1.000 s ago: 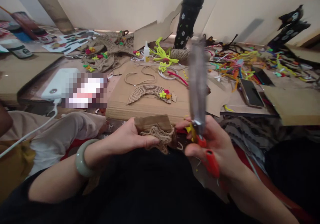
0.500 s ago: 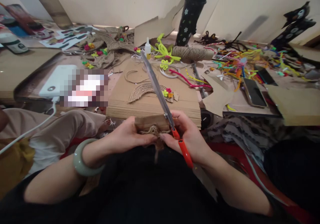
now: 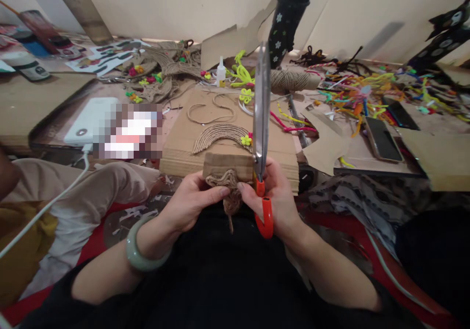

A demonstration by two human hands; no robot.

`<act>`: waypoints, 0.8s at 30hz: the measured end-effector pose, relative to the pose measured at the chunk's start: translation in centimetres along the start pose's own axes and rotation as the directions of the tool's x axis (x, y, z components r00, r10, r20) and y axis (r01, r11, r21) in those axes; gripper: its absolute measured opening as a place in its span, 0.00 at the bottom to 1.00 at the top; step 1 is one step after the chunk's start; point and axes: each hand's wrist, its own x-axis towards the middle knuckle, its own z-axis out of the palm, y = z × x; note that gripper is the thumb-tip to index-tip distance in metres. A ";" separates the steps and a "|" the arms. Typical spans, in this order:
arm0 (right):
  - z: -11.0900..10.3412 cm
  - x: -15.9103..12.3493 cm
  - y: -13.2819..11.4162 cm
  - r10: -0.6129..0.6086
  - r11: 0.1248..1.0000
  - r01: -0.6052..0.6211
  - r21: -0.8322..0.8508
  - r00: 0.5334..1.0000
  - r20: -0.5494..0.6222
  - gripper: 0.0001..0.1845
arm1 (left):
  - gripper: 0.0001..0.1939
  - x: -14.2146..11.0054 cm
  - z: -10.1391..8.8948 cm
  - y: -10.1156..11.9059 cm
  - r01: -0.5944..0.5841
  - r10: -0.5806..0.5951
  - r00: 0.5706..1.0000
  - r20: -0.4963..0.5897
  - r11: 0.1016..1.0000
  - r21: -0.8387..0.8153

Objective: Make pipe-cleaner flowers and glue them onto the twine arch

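My left hand (image 3: 194, 197) is closed on the left side of a small piece of cardboard (image 3: 227, 161), its thumb pressing on looped jute twine (image 3: 221, 178) that lies against the cardboard. My right hand (image 3: 281, 204) pinches the right side of the same piece. Hooked in that hand are scissors (image 3: 261, 108) with orange handles, their blades together and pointing up, away from me. Just beyond my hands, a rainbow-shaped arch of twine (image 3: 215, 135) with small flowers (image 3: 246, 141) at its right end lies on stacked cardboard sheets (image 3: 176, 150).
A glue bottle (image 3: 221, 73), a twine roll (image 3: 293, 82) and a dark decorated bottle (image 3: 288, 23) stand or lie behind the sheets. Colourful pipe cleaners (image 3: 360, 91) and a phone (image 3: 383, 139) are at right. A white power bank (image 3: 91, 118) is at left, beside a seated person's leg (image 3: 88, 182).
The scissors have swung from leaning left to nearly upright. Both hands have lifted the cardboard piece slightly, and more of the twine loops shows. The whole view has shifted a little.
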 end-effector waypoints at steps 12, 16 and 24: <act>0.4 -0.3 0.0 -0.013 0.998 0.015 0.067 1.000 -0.028 0.21 | 0.10 -0.2 1.6 -1.5 -0.133 0.069 0.971 -0.229 0.951 -0.279; -3.2 -1.4 -0.6 -0.028 0.994 0.033 -0.101 0.999 0.047 0.27 | 0.13 -0.3 0.5 -0.2 -0.112 0.040 0.960 -0.275 0.962 -0.250; -7.7 -3.0 -3.3 0.267 0.883 -0.032 -0.467 0.854 0.446 0.30 | 0.15 -0.3 -1.5 1.1 -0.142 0.053 0.922 -0.385 0.968 -0.205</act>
